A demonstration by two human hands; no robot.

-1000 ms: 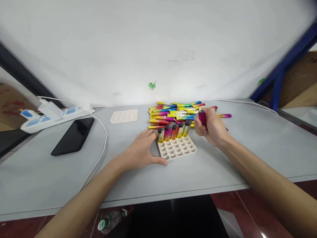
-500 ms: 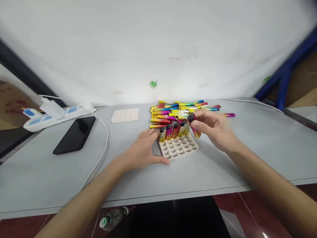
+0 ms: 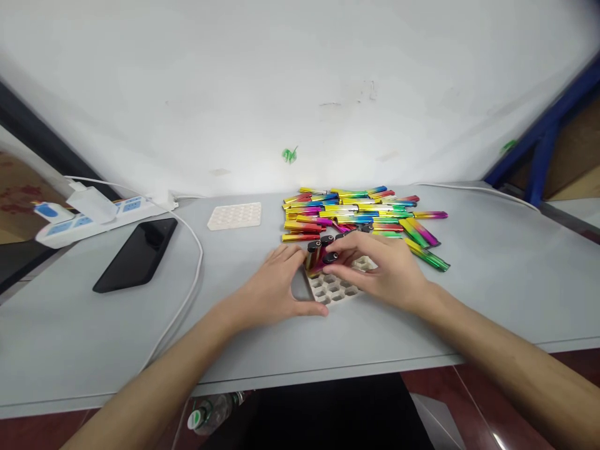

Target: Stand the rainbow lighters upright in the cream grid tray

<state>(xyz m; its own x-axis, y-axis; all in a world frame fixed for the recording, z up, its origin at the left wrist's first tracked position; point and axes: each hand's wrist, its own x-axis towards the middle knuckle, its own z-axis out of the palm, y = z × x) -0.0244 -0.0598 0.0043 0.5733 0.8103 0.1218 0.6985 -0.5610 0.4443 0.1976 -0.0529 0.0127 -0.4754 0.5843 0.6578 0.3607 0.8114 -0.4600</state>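
My right hand [image 3: 382,269] pinches a purple-and-gold lighter [image 3: 330,257] by its black top, tilted over the left side of a white tray [image 3: 334,289] of small cells. Along the tray's back row several shiny lighters [image 3: 313,250] stand upright, partly hidden by my right fingers. My left hand [image 3: 274,287] lies at the tray's left end with thumb and fingers spread apart, the thumb by the front corner and fingertips by the back one. Behind the tray lies a pile of metallic, rainbow-coloured lighters [image 3: 347,212].
A second white tray [image 3: 234,215] lies at the back left. Farther left are a black phone [image 3: 135,255], a white cable [image 3: 200,250] and a power strip [image 3: 105,219] with plugs. A wall [image 3: 281,94] rises behind the table. Below the edge stands a bottle [image 3: 213,412].
My right hand has carried the lighter from the tray's right end leftward to its left side. Lighters at the pile's right have come into view. My left hand stays by the tray.
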